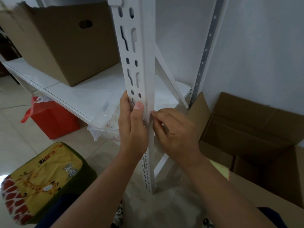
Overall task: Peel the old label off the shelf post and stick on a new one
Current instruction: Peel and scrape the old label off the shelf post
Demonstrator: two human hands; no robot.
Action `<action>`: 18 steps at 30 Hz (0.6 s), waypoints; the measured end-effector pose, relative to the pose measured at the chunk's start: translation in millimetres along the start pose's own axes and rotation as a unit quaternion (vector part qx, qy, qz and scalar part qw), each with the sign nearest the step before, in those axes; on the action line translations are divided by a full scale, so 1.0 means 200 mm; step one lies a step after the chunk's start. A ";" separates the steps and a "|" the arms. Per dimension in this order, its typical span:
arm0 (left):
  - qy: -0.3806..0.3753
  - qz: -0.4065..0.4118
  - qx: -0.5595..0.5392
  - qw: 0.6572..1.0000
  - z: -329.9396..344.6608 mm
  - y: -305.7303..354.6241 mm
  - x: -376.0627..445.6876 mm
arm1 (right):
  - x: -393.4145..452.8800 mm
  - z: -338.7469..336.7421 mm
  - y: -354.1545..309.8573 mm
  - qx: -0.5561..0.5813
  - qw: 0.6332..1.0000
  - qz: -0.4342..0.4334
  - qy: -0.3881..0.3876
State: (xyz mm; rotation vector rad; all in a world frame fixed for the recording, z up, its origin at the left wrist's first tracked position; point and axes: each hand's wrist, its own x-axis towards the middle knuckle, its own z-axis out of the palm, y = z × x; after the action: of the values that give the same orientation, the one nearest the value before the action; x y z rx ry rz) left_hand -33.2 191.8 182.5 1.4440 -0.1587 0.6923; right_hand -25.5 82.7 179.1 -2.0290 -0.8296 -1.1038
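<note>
A white slotted shelf post (141, 51) runs down the middle of the view. My left hand (133, 127) wraps around its left face, the thumb pressed flat on the front near the corner. My right hand (176, 134) sits on the post's right side, with thumb and forefinger pinched together at the corner edge just below the left thumb. Whatever the fingertips pinch is too small and pale to make out; no label shows clearly on the post.
A brown cardboard box (65, 45) stands on the white shelf board (85, 94). A red bag (52, 119) sits under it on the tiled floor. A yellow giraffe-print stool (42, 181) is at lower left. Open cardboard boxes (250, 129) lie at right against the wall.
</note>
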 end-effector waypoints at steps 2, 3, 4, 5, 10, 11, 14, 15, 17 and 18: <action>-0.006 0.007 0.002 1.000 0.00 0.00 0.00 | 0.01 0.00 0.01 -0.004 1.000 -0.005 0.004; -0.009 0.010 0.004 1.000 0.00 0.00 0.00 | 0.02 0.00 0.01 -0.004 1.000 -0.003 0.012; -0.011 0.010 0.006 1.000 0.00 0.00 0.00 | 0.02 0.00 0.01 -0.003 1.000 0.001 0.016; -0.012 0.008 0.007 1.000 0.00 0.00 0.00 | 0.02 0.00 0.00 -0.001 1.000 0.006 0.015; -0.011 0.011 0.003 1.000 0.00 0.00 0.00 | 0.01 0.00 0.00 -0.001 1.000 -0.001 0.013; -0.012 0.011 0.002 1.000 0.00 0.00 0.00 | 0.01 0.00 0.00 0.001 1.000 0.004 0.014; -0.011 0.009 -0.002 1.000 0.00 0.00 0.00 | 0.00 0.01 -0.01 0.003 1.000 0.006 -0.003; -0.011 0.013 -0.002 1.000 0.00 0.00 0.00 | 0.00 0.00 -0.01 0.004 1.000 0.001 -0.002; -0.013 0.017 0.001 1.000 0.00 -0.01 0.00 | 0.01 0.00 -0.01 0.007 1.000 -0.003 0.011; -0.014 0.014 0.002 1.000 0.00 -0.01 -0.01 | 0.01 0.00 -0.01 0.007 1.000 -0.001 0.014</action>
State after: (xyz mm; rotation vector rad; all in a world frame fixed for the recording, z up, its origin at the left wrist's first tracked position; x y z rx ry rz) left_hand -33.5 191.9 180.9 1.4573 -0.1995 0.6957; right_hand -26.2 84.7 180.7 -1.9980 -0.8230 -1.1213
